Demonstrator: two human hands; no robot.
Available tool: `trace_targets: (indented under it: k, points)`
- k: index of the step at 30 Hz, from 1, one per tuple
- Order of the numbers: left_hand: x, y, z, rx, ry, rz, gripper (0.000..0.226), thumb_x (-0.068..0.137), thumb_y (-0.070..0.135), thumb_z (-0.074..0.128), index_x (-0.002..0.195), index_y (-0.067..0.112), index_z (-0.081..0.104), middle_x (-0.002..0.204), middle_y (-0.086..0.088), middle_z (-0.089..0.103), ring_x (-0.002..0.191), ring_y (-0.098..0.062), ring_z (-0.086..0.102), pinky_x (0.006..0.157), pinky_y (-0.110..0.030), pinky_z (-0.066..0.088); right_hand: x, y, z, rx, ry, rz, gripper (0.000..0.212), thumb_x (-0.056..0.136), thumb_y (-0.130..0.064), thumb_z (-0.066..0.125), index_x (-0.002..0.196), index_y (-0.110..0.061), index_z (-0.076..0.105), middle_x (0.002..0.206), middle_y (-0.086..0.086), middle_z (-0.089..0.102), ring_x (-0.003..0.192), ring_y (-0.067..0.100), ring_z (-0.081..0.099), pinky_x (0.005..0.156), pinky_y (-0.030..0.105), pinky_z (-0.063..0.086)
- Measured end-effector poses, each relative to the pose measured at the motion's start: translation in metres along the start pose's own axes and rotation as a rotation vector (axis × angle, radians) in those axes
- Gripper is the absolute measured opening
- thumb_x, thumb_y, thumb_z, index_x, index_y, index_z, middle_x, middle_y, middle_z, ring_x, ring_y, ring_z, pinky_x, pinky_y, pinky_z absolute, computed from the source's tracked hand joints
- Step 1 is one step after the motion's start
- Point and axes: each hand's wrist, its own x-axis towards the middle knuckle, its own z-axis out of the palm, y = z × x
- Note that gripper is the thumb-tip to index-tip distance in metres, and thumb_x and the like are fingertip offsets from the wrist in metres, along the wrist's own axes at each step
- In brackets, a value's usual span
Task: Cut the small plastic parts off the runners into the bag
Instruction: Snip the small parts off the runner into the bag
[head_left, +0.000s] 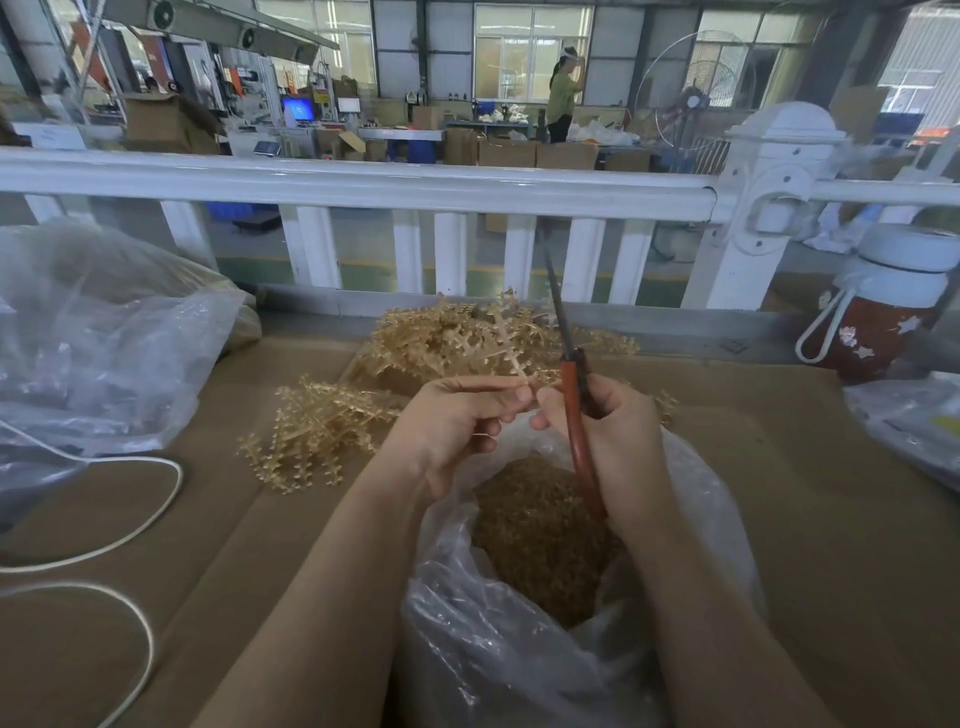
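Runner (506, 338) pinched in left hand (457, 421), raised over open bag (545, 545) so cut parts drop in; scissors (574, 395) gripped in right hand (613, 431), blades together, pointing up beside it.

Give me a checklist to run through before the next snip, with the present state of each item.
1. Left hand pinches a tan plastic runner by its stem: ok.
2. Right hand grips the red-handled scissors: ok.
3. Scissor blades closed and pointing up, not yet on a part: not ok.
4. Clear plastic bag of cut tan parts sits open below the hands: ok.
5. Runner held above the bag mouth: cannot tell, since it looks nearer the far rim.
6. More uncut runners in a pile on the brown cardboard sheet: ok.
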Motion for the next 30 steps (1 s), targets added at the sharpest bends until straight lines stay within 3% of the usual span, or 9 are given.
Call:
trace_targets:
  k: [5,11,14,16,19,21,23,25,30]
  points:
    - [0.0,-0.001,-0.001,0.048,0.001,0.052,0.024,0.059,0.022,0.082,0.081,0.014,0.081,0.059,-0.001,0.06,0.048,-0.007,0.043,0.045,-0.017,0.035,0.001,0.0,-0.001,0.006,-0.024,0.075,0.01,0.085,-0.011,0.077,0.092,-0.004,0.076,0.079,0.007,0.077,0.07,0.013,0.071,0.064,0.019,0.054]
    - [0.001,0.0,-0.004,0.184,-0.021,0.149,0.007,0.074,0.02,0.081,0.079,0.015,0.081,0.069,-0.013,0.069,0.044,-0.007,0.045,0.039,-0.016,0.032,0.002,0.001,-0.003,-0.021,-0.04,0.047,0.008,0.087,-0.014,0.076,0.089,-0.006,0.075,0.078,0.004,0.076,0.072,0.014,0.071,0.064,0.017,0.053]
    - [0.0,0.0,-0.005,0.246,0.052,0.268,0.025,0.062,0.025,0.088,0.075,0.008,0.076,0.076,-0.023,0.067,0.059,-0.014,0.05,0.049,-0.02,0.039,0.002,0.001,-0.003,-0.028,-0.072,0.041,0.007,0.09,-0.014,0.072,0.088,-0.007,0.076,0.078,-0.002,0.077,0.073,0.01,0.072,0.065,0.013,0.051]
    - [0.002,0.001,-0.01,0.296,0.169,0.335,0.041,0.058,0.023,0.094,0.08,0.011,0.062,0.077,-0.011,0.057,0.069,-0.016,0.05,0.062,-0.027,0.044,0.001,0.0,-0.002,-0.032,-0.088,0.039,0.008,0.091,-0.014,0.071,0.088,-0.009,0.076,0.079,-0.004,0.077,0.075,0.009,0.072,0.066,0.011,0.05]
    - [0.002,0.006,-0.022,0.445,0.17,0.359,0.069,0.058,0.044,0.09,0.112,0.026,0.052,0.12,0.007,0.052,0.101,-0.003,0.052,0.081,-0.015,0.042,0.001,-0.001,-0.003,-0.025,-0.118,0.023,0.011,0.092,-0.013,0.07,0.083,-0.014,0.075,0.079,-0.005,0.077,0.075,0.009,0.071,0.068,0.01,0.05]
    - [-0.001,0.008,-0.025,0.499,0.065,0.324,0.063,0.061,0.054,0.082,0.115,0.041,0.053,0.135,0.015,0.042,0.116,0.003,0.048,0.089,-0.01,0.042,0.001,-0.001,-0.003,-0.019,-0.128,0.014,0.015,0.091,-0.013,0.069,0.078,-0.018,0.075,0.08,-0.004,0.077,0.075,0.013,0.071,0.069,0.013,0.052]
    - [-0.003,0.008,-0.021,0.468,-0.026,0.318,0.027,0.068,0.047,0.079,0.092,0.041,0.069,0.126,0.01,0.052,0.119,-0.01,0.055,0.098,-0.023,0.047,0.001,-0.001,-0.003,-0.01,-0.132,0.01,0.016,0.091,-0.013,0.069,0.077,-0.017,0.074,0.08,-0.003,0.077,0.074,0.013,0.07,0.069,0.014,0.052]
    - [-0.003,0.007,-0.017,0.374,-0.104,0.348,0.009,0.076,0.032,0.076,0.08,0.025,0.072,0.099,0.002,0.064,0.097,-0.012,0.064,0.088,-0.026,0.052,0.001,0.0,-0.002,-0.007,-0.128,0.015,0.014,0.092,-0.013,0.069,0.079,-0.015,0.074,0.079,-0.003,0.077,0.073,0.01,0.07,0.07,0.013,0.051]
    - [-0.005,0.011,-0.012,0.386,-0.085,0.501,0.013,0.089,0.02,0.07,0.081,0.01,0.075,0.08,-0.012,0.07,0.074,-0.015,0.062,0.073,-0.023,0.052,0.001,-0.001,-0.004,0.025,-0.117,0.02,0.009,0.094,-0.014,0.068,0.086,-0.014,0.073,0.079,-0.003,0.077,0.078,0.006,0.072,0.082,0.026,0.05]
